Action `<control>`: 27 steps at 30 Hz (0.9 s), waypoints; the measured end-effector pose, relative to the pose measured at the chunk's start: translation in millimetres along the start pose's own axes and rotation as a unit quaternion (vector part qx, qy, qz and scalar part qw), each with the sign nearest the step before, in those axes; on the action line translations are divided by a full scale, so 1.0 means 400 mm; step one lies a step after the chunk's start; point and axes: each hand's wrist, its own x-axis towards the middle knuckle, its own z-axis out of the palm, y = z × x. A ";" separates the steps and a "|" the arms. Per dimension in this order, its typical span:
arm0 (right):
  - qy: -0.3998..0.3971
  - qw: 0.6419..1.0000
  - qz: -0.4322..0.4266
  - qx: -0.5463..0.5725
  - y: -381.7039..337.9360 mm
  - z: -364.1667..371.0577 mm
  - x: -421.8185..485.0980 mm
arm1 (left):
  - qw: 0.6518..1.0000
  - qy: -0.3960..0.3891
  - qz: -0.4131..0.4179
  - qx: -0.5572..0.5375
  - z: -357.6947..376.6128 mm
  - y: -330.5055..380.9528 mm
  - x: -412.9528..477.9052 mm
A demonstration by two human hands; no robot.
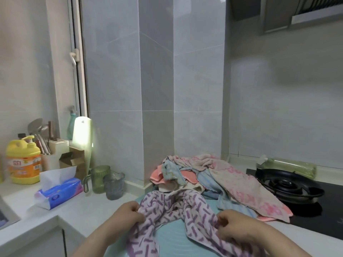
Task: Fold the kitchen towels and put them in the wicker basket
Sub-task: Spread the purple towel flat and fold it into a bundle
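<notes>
Gripping the purple-patterned towel (176, 216) in both fists, left hand (128, 217) and right hand (233, 229) level; its length is running crosswise between them, bunched.

The left hand (128, 214) and right hand (232, 226) are bare, and so are both forearms down to the lower edge; fine detail is blurred.

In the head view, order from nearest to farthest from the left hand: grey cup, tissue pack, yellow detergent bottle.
1. Grey cup, just beyond the left hand.
2. Tissue pack, further left.
3. Yellow detergent bottle, far left.
</notes>
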 end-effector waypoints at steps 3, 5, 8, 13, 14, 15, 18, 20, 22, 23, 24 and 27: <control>-0.043 0.998 0.038 -0.022 0.019 -0.010 -0.029 | 0.996 0.024 -0.004 -0.085 -0.004 0.005 -0.012; -0.034 0.998 0.045 -0.033 0.031 -0.010 -0.036 | 0.991 0.026 -0.007 -0.131 -0.007 0.004 -0.015; 0.046 0.997 0.035 -0.053 0.047 -0.005 -0.038 | 0.980 0.025 -0.029 -0.195 -0.007 0.011 -0.023; 0.193 0.974 -0.005 0.114 0.006 -0.007 -0.042 | 0.954 0.025 0.015 -0.300 0.010 0.042 -0.022; 0.203 0.966 -0.016 0.160 -0.012 -0.011 -0.040 | 0.949 0.027 0.024 -0.312 0.016 0.054 -0.027; 0.207 0.959 -0.031 0.193 -0.034 -0.015 -0.038 | 0.947 0.029 0.029 -0.320 0.021 0.064 -0.030; 0.154 0.946 -0.060 0.279 -0.104 -0.016 -0.035 | 0.943 0.015 0.031 -0.332 0.036 0.078 -0.035; 0.083 0.914 -0.067 0.392 -0.134 0.001 -0.033 | 0.936 0.007 0.023 -0.351 0.048 0.078 -0.038; 0.061 0.917 -0.089 0.384 -0.144 0.029 -0.028 | 0.927 0.018 0.020 -0.373 0.061 0.070 -0.041; 0.070 0.935 -0.107 0.331 -0.146 0.044 -0.024 | 0.925 0.023 0.019 -0.379 0.067 0.066 -0.043; 0.084 0.949 -0.125 0.278 -0.148 0.060 -0.022 | 0.926 0.025 0.019 -0.376 0.072 0.059 -0.040; 0.136 0.964 -0.152 0.167 -0.150 0.095 0.001 | 0.938 0.010 0.021 -0.345 0.078 0.045 -0.036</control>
